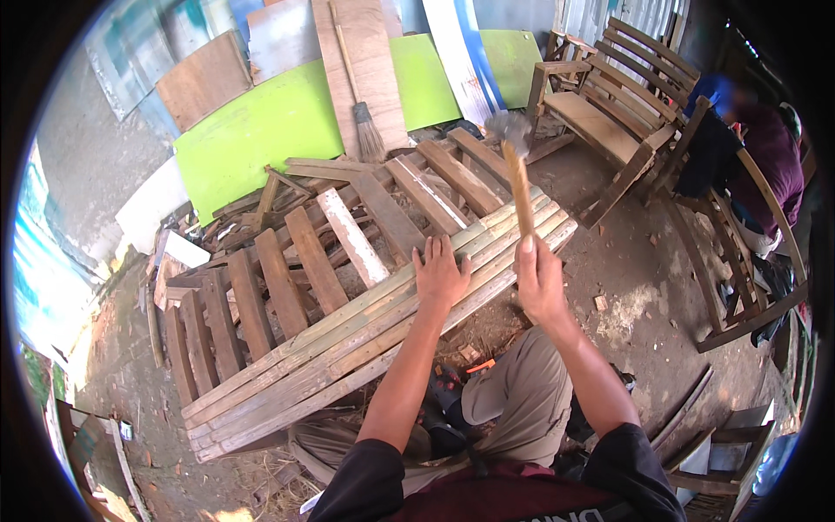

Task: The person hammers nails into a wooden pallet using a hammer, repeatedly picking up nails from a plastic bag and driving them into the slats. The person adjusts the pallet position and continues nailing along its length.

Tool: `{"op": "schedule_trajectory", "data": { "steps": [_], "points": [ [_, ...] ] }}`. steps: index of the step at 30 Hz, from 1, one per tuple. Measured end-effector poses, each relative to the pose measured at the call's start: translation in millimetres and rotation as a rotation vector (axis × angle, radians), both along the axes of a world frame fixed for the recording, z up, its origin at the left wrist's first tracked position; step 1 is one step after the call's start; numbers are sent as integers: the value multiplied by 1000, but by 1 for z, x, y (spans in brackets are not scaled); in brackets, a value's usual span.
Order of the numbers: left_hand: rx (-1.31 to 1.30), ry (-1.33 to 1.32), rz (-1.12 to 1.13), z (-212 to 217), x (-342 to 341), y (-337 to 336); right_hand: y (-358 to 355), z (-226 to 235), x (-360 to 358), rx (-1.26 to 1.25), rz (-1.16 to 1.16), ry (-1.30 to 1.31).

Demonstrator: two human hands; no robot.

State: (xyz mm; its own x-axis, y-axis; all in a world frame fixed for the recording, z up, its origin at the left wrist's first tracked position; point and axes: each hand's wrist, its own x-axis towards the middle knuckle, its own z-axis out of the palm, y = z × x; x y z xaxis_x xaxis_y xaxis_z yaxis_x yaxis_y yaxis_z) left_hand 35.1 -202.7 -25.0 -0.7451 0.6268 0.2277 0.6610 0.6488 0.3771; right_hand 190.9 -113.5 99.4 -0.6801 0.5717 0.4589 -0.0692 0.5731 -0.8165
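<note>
Outdoors on a packed dirt floor point(644, 287) littered with wood scraps, a person sits low with a slatted panel of pale, long wooden strips point(365, 335) laid across a weathered brown wooden pallet frame point(287, 278). The left hand point(440, 274) lies flat, fingers spread, pressing on the panel near its far right end; its grip is released, holding nothing. The right hand point(539, 278) is clenched round the wooden handle of a hammer point(519, 178), whose grey metal head is raised and blurred above the panel's far right corner.

By my judgement this is the nailing step: the hammer is up at the top of a swing while the flat hand steadies the strips. No nail can be made out under the head. The next move calls for a straight blow onto the strip just beyond the left fingertips, so the spread fingers are the thing most at risk and should keep apart from the strike point.

Around the work, bright green flat boards point(261, 130) and plywood sheets lean on the wall at the far side, with a straw broom point(365, 122) propped against them. A slatted wooden bench point(609, 104) stands beyond the panel's right end, and another person in a dark purple top point(774, 157) sits near it, well apart. Loose slats and a small orange object lie by the knees; none blocks the swing.
</note>
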Motion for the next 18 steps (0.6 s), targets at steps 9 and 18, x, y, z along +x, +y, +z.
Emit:
{"op": "schedule_trajectory", "data": {
  "steps": [9,18],
  "points": [
    [6,5,24,-4,-4,1,-8,-41,8,-357,-67,-351],
    [9,-13,4,4,6,7,5,-77,20,-54,-144,-434]
  ]
}}
